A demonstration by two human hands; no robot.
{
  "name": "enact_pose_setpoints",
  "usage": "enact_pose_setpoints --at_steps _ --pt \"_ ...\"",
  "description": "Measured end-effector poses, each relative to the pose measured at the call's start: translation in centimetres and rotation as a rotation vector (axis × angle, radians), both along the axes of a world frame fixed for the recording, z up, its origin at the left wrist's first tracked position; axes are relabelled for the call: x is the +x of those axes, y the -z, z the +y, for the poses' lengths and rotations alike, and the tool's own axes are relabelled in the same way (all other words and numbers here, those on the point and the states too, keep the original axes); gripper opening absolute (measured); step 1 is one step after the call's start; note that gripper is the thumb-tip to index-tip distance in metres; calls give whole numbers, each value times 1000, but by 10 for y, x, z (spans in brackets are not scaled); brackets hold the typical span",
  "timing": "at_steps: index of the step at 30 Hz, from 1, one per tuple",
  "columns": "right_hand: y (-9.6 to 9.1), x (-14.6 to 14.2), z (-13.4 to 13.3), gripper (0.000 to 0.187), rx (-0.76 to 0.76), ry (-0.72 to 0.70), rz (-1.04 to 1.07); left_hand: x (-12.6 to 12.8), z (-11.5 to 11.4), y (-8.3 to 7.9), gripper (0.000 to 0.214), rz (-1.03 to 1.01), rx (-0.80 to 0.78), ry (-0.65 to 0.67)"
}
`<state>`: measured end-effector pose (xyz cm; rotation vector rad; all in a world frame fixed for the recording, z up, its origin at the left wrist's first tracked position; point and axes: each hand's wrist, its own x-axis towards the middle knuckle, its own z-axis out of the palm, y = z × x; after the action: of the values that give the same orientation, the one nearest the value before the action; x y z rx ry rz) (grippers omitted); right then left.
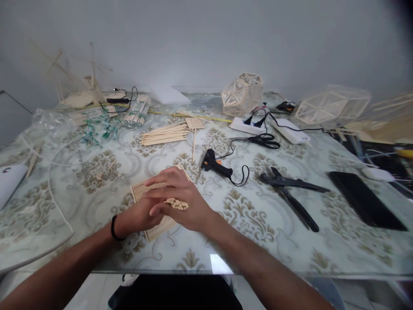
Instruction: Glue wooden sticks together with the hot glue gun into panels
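Observation:
Both hands meet over a flat panel of wooden sticks point(161, 228) laid side by side on the table. A bundle of round wooden sticks point(179, 204) shows its cut ends between the thumb and fingers of my right hand point(189, 200), which is closed around it. My left hand point(138, 214), with a black band at the wrist, is closed against the bundle's other side. Its fingers are mostly hidden under my right hand. A black glue gun point(217, 165) lies just beyond, to the right.
Loose sticks point(166, 132) lie behind the panel. Pliers point(287, 189), scissors point(263, 141) and a phone point(364, 200) are to the right, near a power strip point(247, 125). Stick-built frames point(241, 94) stand at the back. Plastic wrappers point(51, 120) and a white cable point(51, 185) lie left.

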<state>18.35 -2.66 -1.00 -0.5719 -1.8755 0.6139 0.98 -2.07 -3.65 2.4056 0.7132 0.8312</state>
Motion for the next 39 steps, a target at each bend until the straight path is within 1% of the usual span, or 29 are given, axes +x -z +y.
enact_pose_setpoints --at_steps 3,5,7,10,15,19,24,28,33,35,37,39 --pt "-4 2 -1 20 8 20 -24 -1 1 -13 36 -40 22 70" --pt "-8 6 -1 25 8 47 -43 -1 3 -23 28 -80 33 94" --pt "-14 12 -2 30 27 53 -15 -1 5 -31 20 -104 25 99" --pt "-23 21 -3 27 43 18 60 -2 7 -37 18 -123 -13 113" --pt "-33 30 -7 23 -24 -58 97 -4 7 -39 18 -119 -19 172" --pt "-36 30 -11 18 -17 -14 79 -6 6 -41 14 -55 -61 169" --pt "-37 31 -13 14 -40 54 54 -7 5 -42 13 -56 -60 175" --pt "-36 31 -12 12 -56 39 54 -8 6 -41 15 -51 -84 174" --pt "-37 32 -11 10 -76 2 69 -9 6 -39 15 -59 -76 167" --pt "-38 32 -10 9 -89 -15 64 -8 5 -39 13 -68 -104 170" --pt "-39 33 -8 8 -105 -23 47 -8 3 -39 11 -69 -166 165" --pt "-39 34 -7 6 -115 -31 22 -7 2 -39 13 -66 -243 161"
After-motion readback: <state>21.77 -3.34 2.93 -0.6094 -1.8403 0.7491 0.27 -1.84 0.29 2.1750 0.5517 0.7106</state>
